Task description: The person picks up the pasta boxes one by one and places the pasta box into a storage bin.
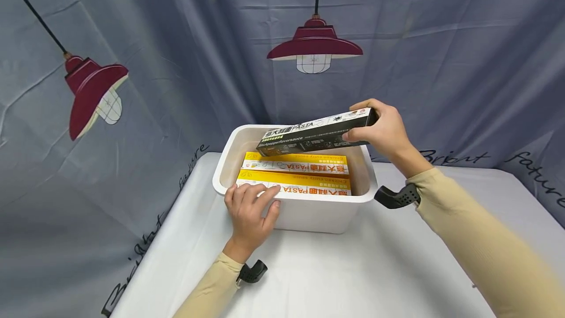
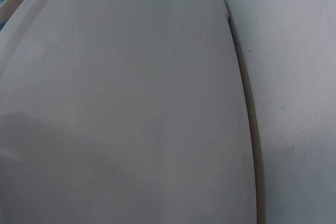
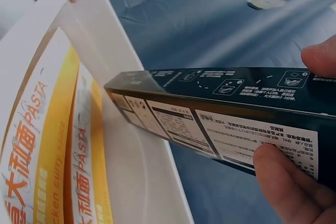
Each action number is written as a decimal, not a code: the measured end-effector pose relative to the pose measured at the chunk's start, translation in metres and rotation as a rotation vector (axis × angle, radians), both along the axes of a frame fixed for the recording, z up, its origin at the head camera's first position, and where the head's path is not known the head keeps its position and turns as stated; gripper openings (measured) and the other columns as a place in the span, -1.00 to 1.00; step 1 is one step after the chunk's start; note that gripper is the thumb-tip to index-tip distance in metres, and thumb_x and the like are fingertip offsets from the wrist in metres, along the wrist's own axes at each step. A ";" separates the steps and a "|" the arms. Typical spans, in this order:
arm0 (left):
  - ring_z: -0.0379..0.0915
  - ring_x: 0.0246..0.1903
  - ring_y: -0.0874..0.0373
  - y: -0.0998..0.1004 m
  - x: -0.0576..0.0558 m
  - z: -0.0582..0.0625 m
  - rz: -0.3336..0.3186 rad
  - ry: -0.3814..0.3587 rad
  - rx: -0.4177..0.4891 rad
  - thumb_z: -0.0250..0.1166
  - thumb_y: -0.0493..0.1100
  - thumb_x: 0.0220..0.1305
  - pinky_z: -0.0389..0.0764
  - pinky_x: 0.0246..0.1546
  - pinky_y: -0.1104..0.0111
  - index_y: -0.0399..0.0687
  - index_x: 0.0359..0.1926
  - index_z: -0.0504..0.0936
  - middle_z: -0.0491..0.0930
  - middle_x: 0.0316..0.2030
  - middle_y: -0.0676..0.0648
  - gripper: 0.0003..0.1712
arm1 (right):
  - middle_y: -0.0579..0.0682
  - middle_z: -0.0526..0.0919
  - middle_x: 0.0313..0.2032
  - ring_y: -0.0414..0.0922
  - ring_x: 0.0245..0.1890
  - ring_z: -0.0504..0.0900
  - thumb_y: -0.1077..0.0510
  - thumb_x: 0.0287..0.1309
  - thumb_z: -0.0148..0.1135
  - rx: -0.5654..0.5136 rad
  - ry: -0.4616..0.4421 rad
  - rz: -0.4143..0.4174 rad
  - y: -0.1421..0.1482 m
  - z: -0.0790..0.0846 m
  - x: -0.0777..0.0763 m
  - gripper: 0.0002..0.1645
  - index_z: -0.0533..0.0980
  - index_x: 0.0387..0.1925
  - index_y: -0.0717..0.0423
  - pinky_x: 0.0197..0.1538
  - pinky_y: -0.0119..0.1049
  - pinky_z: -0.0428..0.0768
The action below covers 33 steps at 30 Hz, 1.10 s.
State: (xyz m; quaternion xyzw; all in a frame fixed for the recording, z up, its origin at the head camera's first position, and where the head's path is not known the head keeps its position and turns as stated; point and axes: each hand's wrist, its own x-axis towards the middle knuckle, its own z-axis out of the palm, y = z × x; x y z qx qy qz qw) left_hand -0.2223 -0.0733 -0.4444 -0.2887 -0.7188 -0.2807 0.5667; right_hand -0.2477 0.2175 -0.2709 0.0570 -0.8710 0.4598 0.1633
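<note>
My right hand point(image 1: 383, 129) grips the right end of a black pasta box point(image 1: 315, 134), labelled black pepper flavor sauce. The box is tilted, its left end lower, over the back part of a white plastic bin point(image 1: 318, 212). Inside the bin, two yellow-and-white pasta boxes point(image 1: 293, 176) marked chicken curry sauce lie side by side toward the front. In the right wrist view, fingers point(image 3: 283, 182) and thumb pinch the black box point(image 3: 210, 114) from both sides. My left hand point(image 1: 251, 212) rests on the bin's front rim at the left, fingers over the edge.
The bin stands on a table with a white cloth point(image 1: 397, 269). Behind it hangs a grey-blue curtain point(image 1: 212, 72) printed with red lamps and lettering. Each wrist wears a black camera mount point(image 1: 397, 196). The left wrist view is filled by the bin's outer wall point(image 2: 131, 103).
</note>
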 end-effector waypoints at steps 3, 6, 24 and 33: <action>0.40 -0.20 0.00 0.001 0.000 0.001 -0.002 0.010 0.001 0.10 -0.04 0.43 0.12 0.05 -0.04 0.04 -0.13 0.78 0.60 -0.33 -0.02 -0.69 | -0.25 0.56 -0.51 -0.27 -0.48 0.58 0.12 -0.15 0.53 0.024 -0.014 0.008 -0.004 -0.004 -0.005 -0.30 0.58 0.15 0.07 -0.33 -0.36 0.55; 0.40 -0.20 0.00 0.000 0.002 0.000 -0.002 0.010 0.001 0.10 -0.04 0.44 0.12 0.05 -0.04 0.04 -0.14 0.78 0.60 -0.32 -0.02 -0.69 | -0.20 0.55 -0.49 -0.24 -0.47 0.57 0.10 -0.12 0.53 0.035 -0.043 0.022 -0.008 -0.011 -0.008 -0.27 0.56 0.18 0.05 -0.31 -0.32 0.55; 0.40 -0.21 0.00 0.001 0.000 -0.001 -0.002 0.025 0.006 0.11 -0.05 0.42 0.13 0.06 -0.04 0.04 -0.13 0.77 0.61 -0.32 -0.03 -0.70 | 0.30 0.42 0.35 0.07 -0.40 0.74 -0.13 0.00 0.50 0.451 -0.332 0.186 -0.008 -0.028 -0.033 -0.08 0.40 0.36 0.10 -0.25 -0.14 0.69; 0.40 -0.20 0.00 0.000 -0.004 -0.002 -0.002 0.014 0.003 0.12 -0.07 0.39 0.14 0.06 -0.03 0.04 -0.14 0.77 0.60 -0.32 -0.04 -0.71 | 0.34 0.50 0.29 0.31 0.32 0.43 -0.10 0.08 0.48 0.647 -0.301 0.211 -0.012 -0.027 -0.039 -0.10 0.40 0.37 0.22 0.21 0.17 0.51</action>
